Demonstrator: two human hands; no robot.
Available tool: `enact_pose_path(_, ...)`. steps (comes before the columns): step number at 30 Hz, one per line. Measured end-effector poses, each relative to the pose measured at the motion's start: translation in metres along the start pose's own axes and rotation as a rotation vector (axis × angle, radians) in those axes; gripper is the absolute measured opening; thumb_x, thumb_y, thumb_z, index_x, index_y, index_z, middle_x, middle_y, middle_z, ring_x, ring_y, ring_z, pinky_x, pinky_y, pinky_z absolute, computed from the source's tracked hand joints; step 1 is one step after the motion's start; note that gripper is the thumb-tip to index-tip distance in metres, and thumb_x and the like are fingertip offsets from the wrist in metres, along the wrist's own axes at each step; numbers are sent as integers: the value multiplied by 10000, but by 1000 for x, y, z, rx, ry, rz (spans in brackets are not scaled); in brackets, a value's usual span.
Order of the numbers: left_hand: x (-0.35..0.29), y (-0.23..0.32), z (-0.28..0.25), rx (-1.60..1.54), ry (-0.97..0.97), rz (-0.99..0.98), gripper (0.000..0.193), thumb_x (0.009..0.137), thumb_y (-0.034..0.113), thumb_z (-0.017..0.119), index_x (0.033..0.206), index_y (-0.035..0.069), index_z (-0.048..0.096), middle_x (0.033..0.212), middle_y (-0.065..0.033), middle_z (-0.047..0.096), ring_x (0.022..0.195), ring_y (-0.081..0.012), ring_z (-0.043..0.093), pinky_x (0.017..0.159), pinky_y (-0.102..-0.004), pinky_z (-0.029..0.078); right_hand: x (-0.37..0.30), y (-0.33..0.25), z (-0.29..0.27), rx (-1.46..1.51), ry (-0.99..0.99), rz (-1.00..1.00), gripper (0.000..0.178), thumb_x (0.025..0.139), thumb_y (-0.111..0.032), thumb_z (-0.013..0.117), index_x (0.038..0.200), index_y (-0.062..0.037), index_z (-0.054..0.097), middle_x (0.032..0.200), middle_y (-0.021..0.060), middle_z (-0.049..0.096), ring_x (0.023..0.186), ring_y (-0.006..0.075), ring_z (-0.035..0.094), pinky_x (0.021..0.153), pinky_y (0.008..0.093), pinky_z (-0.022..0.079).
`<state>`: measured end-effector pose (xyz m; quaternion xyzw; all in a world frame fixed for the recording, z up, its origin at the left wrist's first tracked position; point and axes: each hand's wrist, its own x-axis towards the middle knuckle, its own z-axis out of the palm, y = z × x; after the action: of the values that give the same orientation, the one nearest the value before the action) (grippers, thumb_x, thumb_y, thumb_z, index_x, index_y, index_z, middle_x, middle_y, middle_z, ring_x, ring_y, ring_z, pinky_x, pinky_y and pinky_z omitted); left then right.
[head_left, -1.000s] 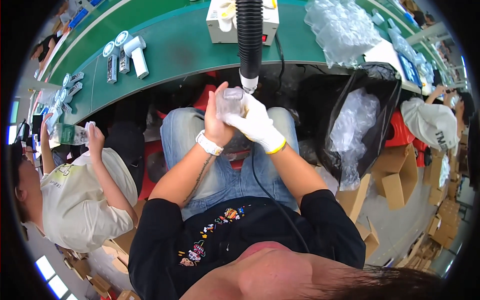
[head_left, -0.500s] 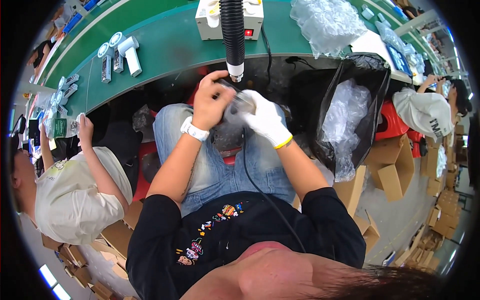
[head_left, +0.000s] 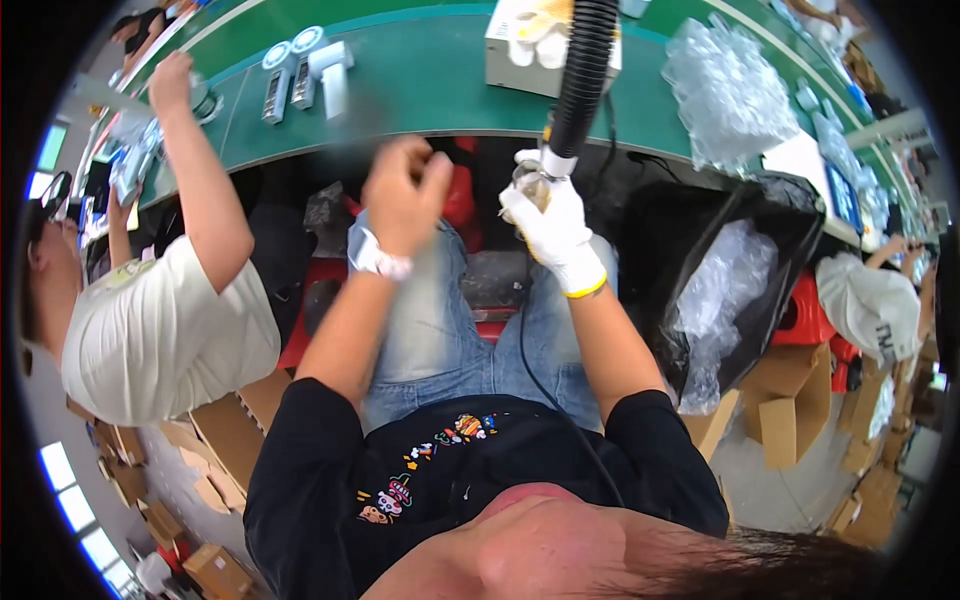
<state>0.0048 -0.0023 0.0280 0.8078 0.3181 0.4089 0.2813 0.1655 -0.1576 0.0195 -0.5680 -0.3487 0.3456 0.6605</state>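
Observation:
My right hand [head_left: 556,228], in a white glove with a yellow cuff, grips a small clear round part [head_left: 532,185]. It holds the part against the metal tip of a black corrugated hose [head_left: 583,85] that hangs over the bench edge. Glove fingers cover much of the part, so its exact kind cannot be made out. To the left, my bare left hand [head_left: 405,200] is raised above my knee, blurred by motion. Its thumb stands apart from loosely bent fingers, and nothing shows between them. A white watch sits on that wrist.
On the green bench [head_left: 430,95] stand several white-and-grey handheld devices [head_left: 303,80], a beige box [head_left: 510,62] with gloves on it, and a heap of clear plastic pieces [head_left: 725,95]. A black bag [head_left: 655,240] hangs at right. A co-worker [head_left: 170,330] sits close at left.
My right hand has brought the clear part up to the hose tip. My left hand has come away from the part, to the left. The view has shifted; the co-worker's arm now reaches up.

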Motion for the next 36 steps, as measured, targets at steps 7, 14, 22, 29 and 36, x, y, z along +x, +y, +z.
enact_pose_path(7, 174, -61, -62, 787, -162, -498, 514, 981, 276, 719, 1379, 0, 546, 1226, -221, 696, 1144, -397, 667, 955, -540, 548, -8, 8, -2, 193, -86, 120, 760, 896, 31, 718, 1575, -58, 386, 1167, 109, 629, 879, 168, 657, 811, 322, 581)
enact_pose_path(14, 74, -17, 1, -1319, -8, -488, 463, 1034, 78, 649, 1433, 57, 416, 1238, -126, 642, 1083, -289, 706, 916, -465, 604, -38, 29, -6, 172, -9, 89, 840, 858, 10, 790, 1597, -73, 399, 1229, 117, 648, 916, 170, 674, 849, 318, 581)
enact_pose_path(22, -15, 34, 53, -968, -173, -478, 593, 905, 94, 834, 1398, 64, 506, 1152, -86, 635, 1126, -206, 642, 962, -390, 548, -47, 7, -3, -246, -19, 56, 765, 822, -33, 863, 1509, -16, 527, 1321, 147, 670, 1107, 155, 665, 969, 321, 554)
enact_pose_path(29, -22, 37, 36, -969, -141, -242, 630, 938, 241, 823, 1437, 22, 507, 1214, -110, 650, 1157, -187, 630, 1004, -368, 523, -54, 36, -2, 161, 47, -84, 630, 914, -174, 811, 1477, -42, 561, 1283, 166, 684, 1173, 238, 676, 1016, 356, 546)
enact_pose_path(36, -24, 13, 47, -808, -186, -388, 512, 1009, 288, 732, 1404, 26, 540, 1216, -122, 661, 1199, -230, 648, 976, -412, 565, -34, 14, 8, 729, 137, 281, 571, 1069, -418, 568, 1489, -35, 511, 1285, 190, 675, 1157, 338, 688, 990, 426, 560)
